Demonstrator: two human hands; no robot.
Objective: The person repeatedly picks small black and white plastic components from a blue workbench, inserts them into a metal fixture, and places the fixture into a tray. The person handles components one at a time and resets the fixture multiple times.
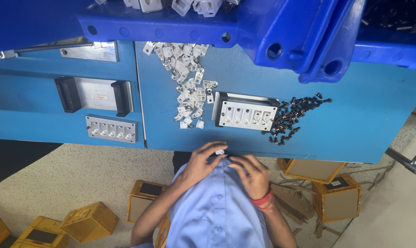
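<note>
The left hand (199, 164) pinches a small white clip (220, 151) between thumb and fingertips, just at the near edge of the blue table (364, 119). The right hand (252, 173) sits just beside it, fingers curled in toward the palm; whether they grip anything I cannot tell. A red band (264, 199) circles the right wrist, and both hands hover over the person's light blue shirt (217, 211). Just past the hands, on the table, stands a metal jig (247, 112) with a row of five slots. Left of the jig lies a pile of white clips (187, 87), trailing far toward the blue crate (208, 25). Right of the jig lies a heap of black screws (293, 117), touching its right end. On the left table section rests a second jig (111, 128) with the same slot row, and far of it a metal plate (95, 94) with black end blocks. On the speckled floor (93, 170) below, yellow boxes (88, 222) are scattered at left and more stand at right (338, 197), near flattened cardboard (290, 197).
</note>
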